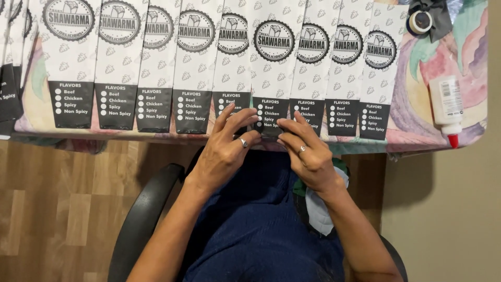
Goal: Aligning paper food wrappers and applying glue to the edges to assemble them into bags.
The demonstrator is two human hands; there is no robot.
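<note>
Two bare hands meet at the near edge of a table draped in a pastel-patterned cloth (417,130), both working on one paper food sleeve (273,57) in a long overlapping row of identical sleeves (156,62). That sleeve is a tall, narrow, flat bag: white stock printed with a faint grey repeating motif, a round black scalloped emblem near the top, and a black panel at the bottom end carrying a column of white checkbox circles with short labels. It lies lengthwise, bottom end toward the person, with neighbouring sleeves lapping its long edges on either side. The left hand (224,151) has its fingers bent and spread, fingertips pressing on the lower left corner of the black panel; a ring shows on one finger. The right hand (308,154) is likewise partly curled, fingertips pinching or pressing the lower right corner of the same panel, also wearing a ring. Whether either hand actually grips the paper edge or only presses it flat cannot be told. A white glue bottle with a red nozzle (446,107) lies on the cloth well to the right, and a tape roll (420,22) sits at the far right corner. A black chair armrest (141,219) curves below the left forearm.
</note>
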